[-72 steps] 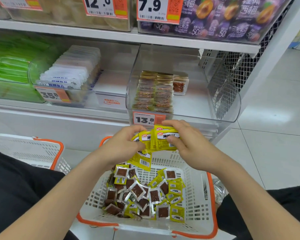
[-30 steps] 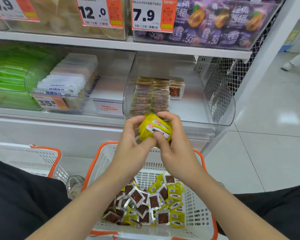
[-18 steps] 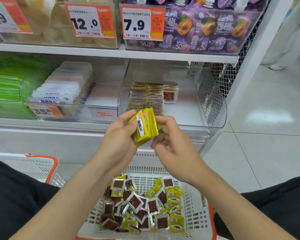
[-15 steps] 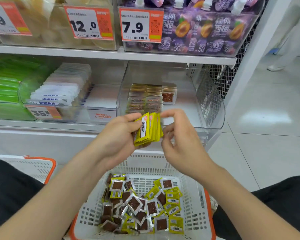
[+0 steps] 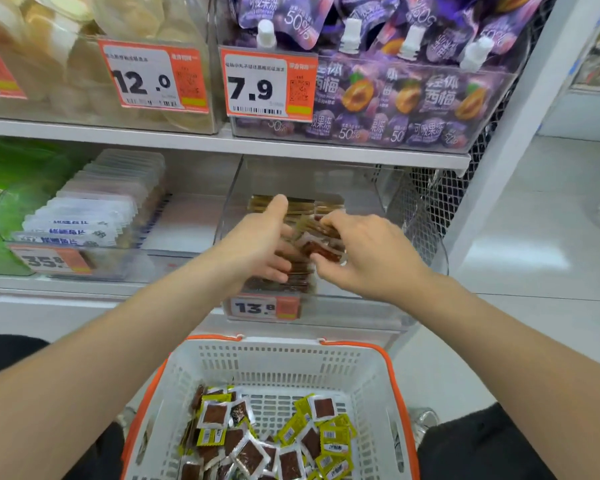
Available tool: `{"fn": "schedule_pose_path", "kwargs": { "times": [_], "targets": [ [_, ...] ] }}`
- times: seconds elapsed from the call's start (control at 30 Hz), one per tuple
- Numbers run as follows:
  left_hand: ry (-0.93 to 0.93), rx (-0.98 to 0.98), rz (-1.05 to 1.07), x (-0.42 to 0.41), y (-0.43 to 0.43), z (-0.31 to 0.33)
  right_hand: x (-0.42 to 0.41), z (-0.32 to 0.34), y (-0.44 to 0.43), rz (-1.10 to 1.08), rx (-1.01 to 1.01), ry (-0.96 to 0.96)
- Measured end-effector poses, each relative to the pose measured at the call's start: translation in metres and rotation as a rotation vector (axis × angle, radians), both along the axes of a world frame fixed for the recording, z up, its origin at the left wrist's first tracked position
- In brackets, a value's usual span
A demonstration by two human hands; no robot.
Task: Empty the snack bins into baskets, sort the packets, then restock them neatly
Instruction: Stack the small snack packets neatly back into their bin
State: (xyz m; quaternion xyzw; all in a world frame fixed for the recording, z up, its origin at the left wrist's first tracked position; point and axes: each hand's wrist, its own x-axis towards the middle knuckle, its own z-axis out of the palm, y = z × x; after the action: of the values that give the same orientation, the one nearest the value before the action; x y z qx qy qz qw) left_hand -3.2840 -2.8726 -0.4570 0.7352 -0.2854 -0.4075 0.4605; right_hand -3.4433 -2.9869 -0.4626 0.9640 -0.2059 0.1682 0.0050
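Packets (image 5: 321, 249) are in the one clear bin (image 5: 354, 315) at the shelf's (image 5: 14, 282) right end, between two hands: the left hand (image 5: 257, 247) presses flat, grip apart, and the right hand (image 5: 364, 251) has its grip clamped on them. Half a second ago both hands held them above the single basket (image 5: 281, 362).

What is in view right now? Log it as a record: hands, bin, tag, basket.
left hand: inside the clear bin, fingers straight against the packet stack
right hand: in the same bin, fingers curled on the held packets
price tag: reads 13.8, on the bin's front
basket: white with orange rim, below the bin
loose packets: yellow and brown, jumbled in the basket
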Motion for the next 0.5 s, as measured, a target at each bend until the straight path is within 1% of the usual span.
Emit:
{"fn": "schedule_pose_path", "kwargs": {
  "times": [0.03, 0.1, 0.13, 0.2, 0.23, 0.27, 0.33, 0.37, 0.43, 0.5],
  "targets": [
    [-0.227, -0.019, -0.010, 0.002, -0.005, -0.006, 0.004, 0.000, -0.011, -0.071, -0.020, 0.083],
    [-0.675, -0.033, -0.115, 0.008, -0.015, -0.021, 0.016, -0.005, -0.039, -0.162, -0.019, 0.214],
    [-0.810, -0.027, -0.170, 0.010, -0.020, -0.028, 0.021, -0.008, -0.053, -0.185, 0.001, 0.257],
    [-0.974, 0.012, -0.267, 0.016, -0.031, -0.043, 0.027, -0.017, -0.080, -0.207, 0.084, 0.342],
    [-1.020, 0.080, -0.326, 0.019, -0.037, -0.050, 0.029, -0.023, -0.090, -0.208, 0.124, 0.389],
    [-1.027, 0.173, -0.389, 0.021, -0.042, -0.056, 0.032, -0.030, -0.098, -0.200, 0.165, 0.441],
    [-0.965, 0.347, -0.514, 0.023, -0.049, -0.063, 0.037, -0.047, -0.110, -0.173, 0.250, 0.500],
    [-0.951, 0.397, -0.559, 0.023, -0.051, -0.066, 0.041, -0.056, -0.113, -0.172, 0.293, 0.500],
    [-0.980, 0.423, -0.587, 0.022, -0.053, -0.069, 0.050, -0.063, -0.116, -0.192, 0.363, 0.442],
    [-0.997, 0.398, -0.568, 0.023, -0.055, -0.073, 0.057, -0.063, -0.117, -0.245, 0.432, 0.362]
  ]
}}
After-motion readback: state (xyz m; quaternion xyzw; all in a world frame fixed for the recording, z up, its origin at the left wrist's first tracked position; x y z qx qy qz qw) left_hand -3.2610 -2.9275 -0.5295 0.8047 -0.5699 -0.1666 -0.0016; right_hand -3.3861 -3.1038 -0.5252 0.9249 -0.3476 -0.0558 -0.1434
